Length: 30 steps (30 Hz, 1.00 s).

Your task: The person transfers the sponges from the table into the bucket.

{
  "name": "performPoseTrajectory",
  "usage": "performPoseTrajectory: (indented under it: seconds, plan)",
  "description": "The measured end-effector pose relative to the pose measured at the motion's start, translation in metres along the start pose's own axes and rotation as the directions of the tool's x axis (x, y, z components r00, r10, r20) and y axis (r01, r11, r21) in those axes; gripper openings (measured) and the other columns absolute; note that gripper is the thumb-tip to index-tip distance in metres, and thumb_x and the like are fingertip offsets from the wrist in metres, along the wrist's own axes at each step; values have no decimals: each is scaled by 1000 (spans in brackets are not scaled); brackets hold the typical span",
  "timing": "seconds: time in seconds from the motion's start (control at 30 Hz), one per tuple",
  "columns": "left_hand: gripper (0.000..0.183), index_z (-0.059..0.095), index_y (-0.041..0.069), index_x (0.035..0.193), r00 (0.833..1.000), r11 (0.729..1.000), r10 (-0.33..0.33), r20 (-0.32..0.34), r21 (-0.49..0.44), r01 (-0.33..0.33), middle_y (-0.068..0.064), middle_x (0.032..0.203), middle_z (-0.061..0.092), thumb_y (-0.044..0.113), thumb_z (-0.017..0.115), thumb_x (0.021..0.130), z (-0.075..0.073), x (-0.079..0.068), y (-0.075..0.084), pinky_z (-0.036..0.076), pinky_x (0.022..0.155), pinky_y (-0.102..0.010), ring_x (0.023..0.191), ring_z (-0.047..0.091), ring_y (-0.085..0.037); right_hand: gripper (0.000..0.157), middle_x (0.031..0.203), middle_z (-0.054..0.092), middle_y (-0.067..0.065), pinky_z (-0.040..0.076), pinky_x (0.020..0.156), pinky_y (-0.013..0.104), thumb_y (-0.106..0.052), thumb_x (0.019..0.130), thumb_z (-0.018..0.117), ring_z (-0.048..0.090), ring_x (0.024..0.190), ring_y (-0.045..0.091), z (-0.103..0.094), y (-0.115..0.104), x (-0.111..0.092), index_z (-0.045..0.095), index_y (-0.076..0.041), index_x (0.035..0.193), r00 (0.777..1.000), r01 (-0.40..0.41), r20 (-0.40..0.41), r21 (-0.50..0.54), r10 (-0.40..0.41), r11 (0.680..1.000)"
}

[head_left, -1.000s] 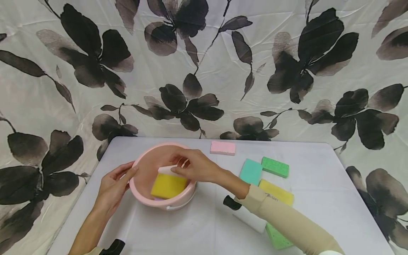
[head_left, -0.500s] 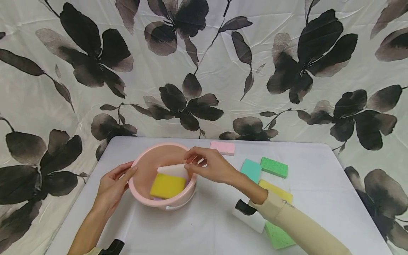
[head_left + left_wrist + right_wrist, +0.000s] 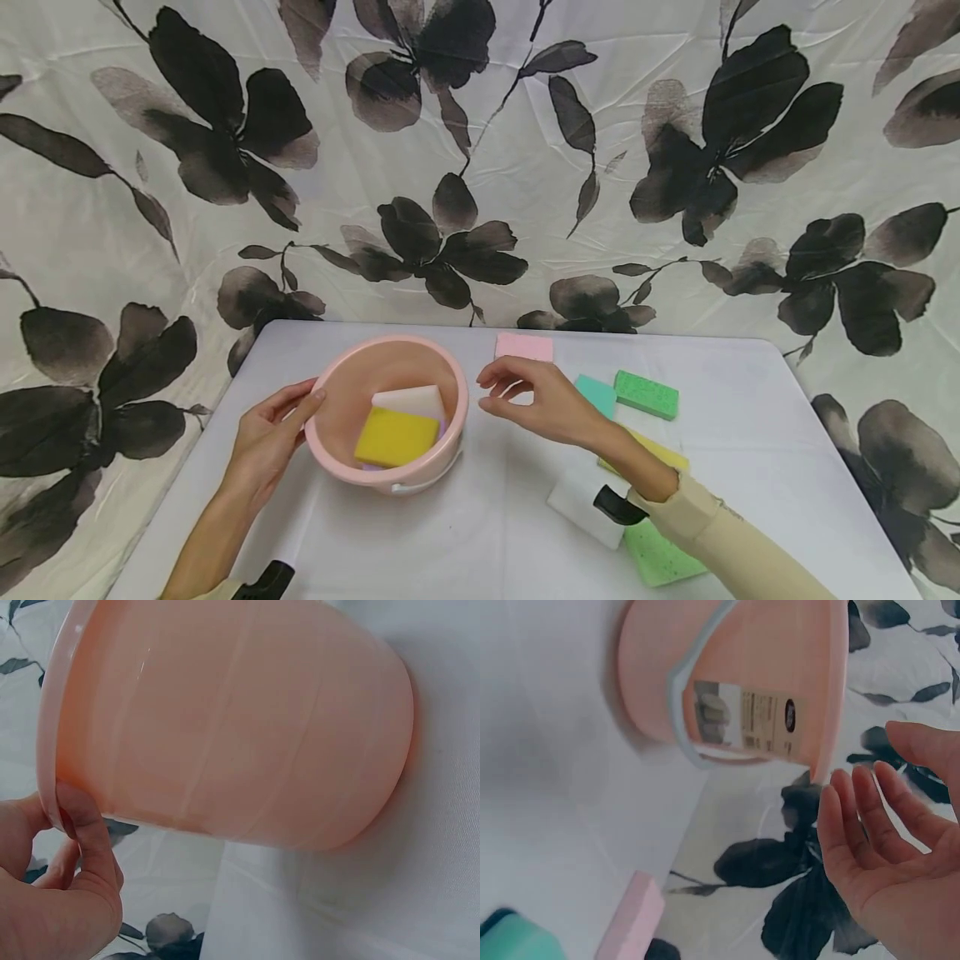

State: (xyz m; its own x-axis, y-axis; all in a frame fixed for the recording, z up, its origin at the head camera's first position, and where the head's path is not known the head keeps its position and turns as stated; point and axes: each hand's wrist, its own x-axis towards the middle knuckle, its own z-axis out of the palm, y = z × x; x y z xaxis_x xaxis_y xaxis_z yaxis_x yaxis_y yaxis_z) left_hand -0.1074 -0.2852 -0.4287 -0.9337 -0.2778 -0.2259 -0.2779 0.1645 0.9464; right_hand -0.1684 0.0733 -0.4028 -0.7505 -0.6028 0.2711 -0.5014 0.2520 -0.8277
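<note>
Pink bucket (image 3: 341,396), smooth, plastic-looking and round-mouthed with a thick rim, stands left of the middle on the white surface (image 3: 480,542); we see a thin white handle (image 3: 429,483) hanging at its side and a printed label (image 3: 750,720) on its wall. Inside, we make out a plain white block (image 3: 411,400) behind a bright yellow sponge (image 3: 397,437), plus slivers of something purple (image 3: 442,427), too covered for us to tell its shape. The person's left hand (image 3: 268,437) pinches the rim between thumb and fingers, while the right hand (image 3: 551,404), fingers softly curved and holding nothing, hovers just beside the opposite edge with a narrow gap between. Bare surface stretches in front of the bucket and across to the loose blocks, giving room to move; along the far edge, a floral sheet (image 3: 480,142) rises. Counting, we find one bucket, two blocks plainly visible in it, and six rectangular ones outside: a pink one (image 3: 525,346) near the far edge, a teal one (image 3: 597,395), a porous green one (image 3: 647,395), a yellow one (image 3: 663,454), a white one (image 3: 581,508) and a speckled light-green one (image 3: 660,557).
</note>
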Motion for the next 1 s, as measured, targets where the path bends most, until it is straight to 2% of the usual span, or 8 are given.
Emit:
performPoseTrajectory:
  seconds: [0.23,0.53,0.77,0.93,1.0]
  plan:
    - [69,48,6,151,1000,1000,-2,3,-11,2,-8,146,50,44,70,97,1,1,0,54,87,-14,104,62,4,26,112,69,-1,58,92,34,-19,93,79,68,100,19,-12,11,-22,70,-11,117,998,-52,-25,-44,51,998]
    - [69,48,7,151,1000,1000,-2,3,-16,2,-8,146,51,44,70,97,0,1,-1,55,87,-14,103,62,3,28,114,69,0,57,92,33,-20,94,77,68,104,27,-22,26,-48,69,-11,120,993,-119,-25,-17,118,993]
    - [68,49,7,151,1000,1000,-5,-5,-25,5,-8,145,52,44,70,97,0,0,-1,54,87,-14,103,63,3,28,113,68,-2,58,90,33,-22,94,78,67,100,19,-23,37,-64,69,-13,119,988,-150,-32,-36,149,988]
    - [68,49,8,151,1000,1000,-11,-7,-27,11,-7,145,52,44,70,97,0,0,-1,54,87,-14,103,63,4,28,112,69,0,59,85,30,-22,95,77,67,97,17,-23,50,-79,68,-12,119,989,-148,-22,-54,147,987]
    - [69,49,8,151,1000,1000,-13,-6,-24,13,-7,146,52,44,70,97,0,0,-1,54,87,-14,103,63,4,27,112,69,1,60,84,31,-21,95,76,67,97,20,-22,56,-85,68,-10,119,990,-141,-22,-66,140,988]
